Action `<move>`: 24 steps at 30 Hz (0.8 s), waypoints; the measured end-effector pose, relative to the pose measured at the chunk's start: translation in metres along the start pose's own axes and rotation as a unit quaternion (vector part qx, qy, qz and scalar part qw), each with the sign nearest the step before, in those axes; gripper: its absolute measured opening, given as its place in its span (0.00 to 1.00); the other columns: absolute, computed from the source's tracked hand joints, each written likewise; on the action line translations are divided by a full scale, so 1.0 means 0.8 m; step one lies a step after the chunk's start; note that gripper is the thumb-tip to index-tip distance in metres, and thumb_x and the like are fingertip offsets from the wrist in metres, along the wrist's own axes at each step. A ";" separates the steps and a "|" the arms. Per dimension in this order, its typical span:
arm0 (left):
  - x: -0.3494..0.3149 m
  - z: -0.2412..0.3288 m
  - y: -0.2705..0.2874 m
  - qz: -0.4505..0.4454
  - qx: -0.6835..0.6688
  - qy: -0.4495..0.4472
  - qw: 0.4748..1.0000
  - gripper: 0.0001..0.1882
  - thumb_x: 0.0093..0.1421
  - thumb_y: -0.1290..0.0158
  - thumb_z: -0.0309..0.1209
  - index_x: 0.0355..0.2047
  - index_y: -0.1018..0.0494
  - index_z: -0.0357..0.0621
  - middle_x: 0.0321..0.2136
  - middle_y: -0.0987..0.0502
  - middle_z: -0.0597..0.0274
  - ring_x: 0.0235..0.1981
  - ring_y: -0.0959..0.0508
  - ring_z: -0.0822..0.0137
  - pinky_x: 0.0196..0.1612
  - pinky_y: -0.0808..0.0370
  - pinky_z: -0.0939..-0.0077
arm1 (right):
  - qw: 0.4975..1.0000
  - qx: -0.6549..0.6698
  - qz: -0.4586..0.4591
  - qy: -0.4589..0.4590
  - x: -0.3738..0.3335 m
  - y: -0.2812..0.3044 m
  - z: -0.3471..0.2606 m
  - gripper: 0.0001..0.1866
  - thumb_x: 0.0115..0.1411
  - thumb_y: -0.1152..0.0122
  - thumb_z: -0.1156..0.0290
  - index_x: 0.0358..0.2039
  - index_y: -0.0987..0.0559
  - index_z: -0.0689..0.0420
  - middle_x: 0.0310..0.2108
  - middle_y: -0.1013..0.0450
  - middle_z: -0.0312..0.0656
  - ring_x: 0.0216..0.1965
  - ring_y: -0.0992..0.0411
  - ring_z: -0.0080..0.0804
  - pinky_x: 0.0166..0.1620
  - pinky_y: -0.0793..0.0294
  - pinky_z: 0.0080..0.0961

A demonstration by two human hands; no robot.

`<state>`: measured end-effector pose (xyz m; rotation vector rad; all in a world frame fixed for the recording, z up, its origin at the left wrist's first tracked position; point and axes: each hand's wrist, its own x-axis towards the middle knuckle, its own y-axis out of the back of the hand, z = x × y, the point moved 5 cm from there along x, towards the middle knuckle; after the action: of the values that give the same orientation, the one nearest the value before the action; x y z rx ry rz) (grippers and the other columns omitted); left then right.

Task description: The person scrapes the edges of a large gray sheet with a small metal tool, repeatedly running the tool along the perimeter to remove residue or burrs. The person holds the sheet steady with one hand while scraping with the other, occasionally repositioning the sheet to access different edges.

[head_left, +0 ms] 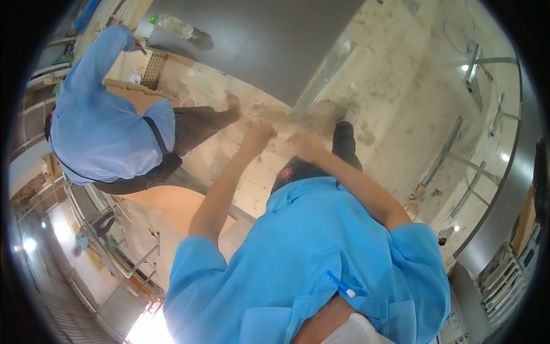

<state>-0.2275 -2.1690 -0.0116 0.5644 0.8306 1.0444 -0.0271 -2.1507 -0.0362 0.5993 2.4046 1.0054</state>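
Note:
My left hand point(260, 136) and my right hand point(308, 147) are held in front of my body, a short gap apart. The fingers of both look curled closed, slightly blurred. Whatever they may hold is too small or hidden to make out. Beyond them, the corner of a large dark grey board point(252, 49) points toward my hands. Neither hand touches the board.
A co-worker in a blue shirt point(109, 126) bends at the left, beside the board. A clear bottle with a green cap point(175, 27) lies on the board. Metal frames point(444, 150) stand at the right, near a long grey panel point(495, 212). The floor point(395, 109) is stained.

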 end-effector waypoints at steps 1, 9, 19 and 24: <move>-0.018 0.005 0.010 0.094 -0.079 0.010 0.992 0.08 0.66 0.40 0.29 0.44 0.20 0.43 0.39 0.18 0.57 0.42 0.19 0.55 0.47 0.22 0.63 | 0.997 0.015 0.076 0.019 -0.010 0.003 -0.010 0.11 0.62 0.44 0.71 0.42 0.17 0.54 0.41 0.18 0.49 0.40 0.17 0.51 0.41 0.16 0.48; 0.123 0.186 -0.009 0.141 -0.496 0.109 0.850 0.11 0.71 0.38 0.32 0.45 0.19 0.36 0.37 0.18 0.64 0.40 0.19 0.72 0.44 0.22 0.75 | 0.885 0.360 0.233 -0.181 -0.069 0.202 0.089 0.09 0.68 0.37 0.70 0.37 0.16 0.63 0.26 0.19 0.50 0.26 0.19 0.46 0.34 0.21 0.38; 0.374 0.348 0.006 -0.113 -0.310 0.013 0.944 0.07 0.69 0.37 0.30 0.39 0.18 0.36 0.29 0.16 0.66 0.31 0.20 0.76 0.36 0.23 0.76 | 0.817 0.412 0.308 -0.259 -0.187 0.351 0.243 0.11 0.69 0.40 0.70 0.34 0.16 0.65 0.22 0.21 0.43 0.22 0.22 0.29 0.27 0.24 0.30; 0.474 0.402 0.003 -0.096 -0.254 -0.051 0.961 0.10 0.68 0.35 0.31 0.40 0.18 0.36 0.28 0.17 0.65 0.29 0.20 0.77 0.34 0.23 0.77 | 0.604 0.548 0.485 -0.316 -0.248 0.405 0.343 0.13 0.69 0.41 0.74 0.52 0.17 0.59 0.25 0.21 0.40 0.20 0.24 0.24 0.23 0.27 0.23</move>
<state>0.1307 -1.8297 0.0539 0.0972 0.4850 0.9904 0.3547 -1.9057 0.0812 2.3323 1.6075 -0.6293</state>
